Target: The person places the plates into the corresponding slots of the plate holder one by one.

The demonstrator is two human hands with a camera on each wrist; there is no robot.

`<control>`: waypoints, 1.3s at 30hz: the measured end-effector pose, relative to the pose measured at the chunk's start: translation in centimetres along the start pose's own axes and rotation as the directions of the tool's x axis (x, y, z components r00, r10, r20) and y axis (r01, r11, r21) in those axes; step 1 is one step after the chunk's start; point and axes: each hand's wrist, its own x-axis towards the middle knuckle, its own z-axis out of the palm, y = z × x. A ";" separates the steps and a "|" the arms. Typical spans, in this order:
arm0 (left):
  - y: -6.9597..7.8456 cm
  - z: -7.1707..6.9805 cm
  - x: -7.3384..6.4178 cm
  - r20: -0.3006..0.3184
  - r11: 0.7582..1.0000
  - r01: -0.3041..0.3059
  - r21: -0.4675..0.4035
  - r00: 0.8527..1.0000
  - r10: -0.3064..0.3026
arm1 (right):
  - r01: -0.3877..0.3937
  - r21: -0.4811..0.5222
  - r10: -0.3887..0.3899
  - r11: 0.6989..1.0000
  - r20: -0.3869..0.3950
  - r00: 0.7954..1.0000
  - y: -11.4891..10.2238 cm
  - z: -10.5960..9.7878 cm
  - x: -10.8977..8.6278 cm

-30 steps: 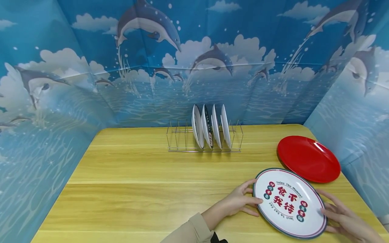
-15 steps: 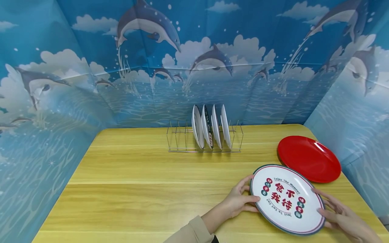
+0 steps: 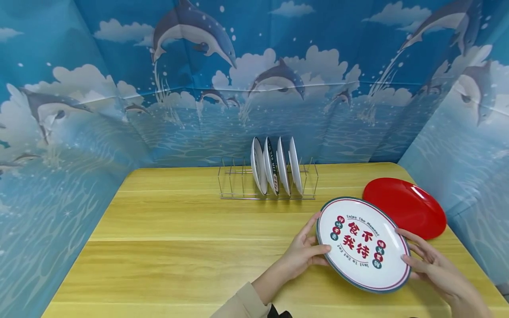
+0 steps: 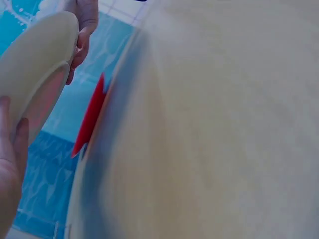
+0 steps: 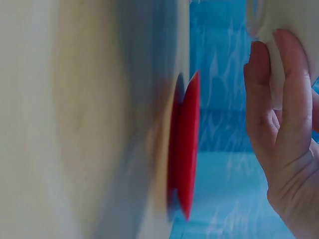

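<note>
A white oval plate (image 3: 391, 260) with a green and red rim and red lettering is held off the table, tilted. My left hand (image 3: 304, 251) grips its left edge, thumb on the upper face and fingers at the rim and below. At the right edge my right hand (image 3: 431, 267) pinches the rim, thumb on top. From below, the left wrist view shows the plate's pale underside (image 4: 37, 55); the right wrist view shows right-hand fingers (image 5: 294, 94) spread under it. A red oval plate (image 3: 413, 212) lies on the table just behind.
A wire dish rack (image 3: 234, 196) stands at the back middle of the wooden table (image 3: 179, 247). Several plates (image 3: 295, 168) are upright in it, with slots at its left side unfilled. Dolphin-print cloth (image 3: 191, 115) hangs behind and along both sides.
Both hands have raised the white plate and carried it left and toward the back. It now overlaps the red plate's near edge in the head view. The rack has not moved.
</note>
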 end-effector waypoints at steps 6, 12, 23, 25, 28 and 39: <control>2.1 -0.9 -0.6 0.057 0.994 -0.106 -0.005 0.993 0.106 | 0.174 0.061 -0.180 0.983 0.123 0.976 -1.5 1.8 1.8; 4.9 -1.9 -1.3 0.070 0.983 -0.177 -0.040 0.981 0.179 | 0.217 0.033 -0.220 0.976 0.148 0.964 -4.0 4.5 4.0; 11.5 -2.9 -3.0 -0.032 0.951 -0.304 0.048 0.952 0.306 | 0.247 -0.036 -0.239 0.968 0.157 0.958 -8.0 8.4 8.0; 12.8 -3.1 -3.4 -0.045 0.944 -0.324 0.065 0.944 0.327 | 0.260 -0.012 -0.256 0.965 0.137 0.957 -8.5 8.6 9.1; 14.6 -3.5 -4.1 -0.057 0.930 -0.361 0.070 0.929 0.365 | 0.288 -0.019 -0.285 0.957 0.096 0.954 -8.9 8.4 10.8; 20.8 -5.6 -6.8 -0.097 0.822 -0.557 0.119 0.818 0.568 | 0.228 -0.278 -0.216 0.933 0.074 0.974 -8.4 8.2 17.3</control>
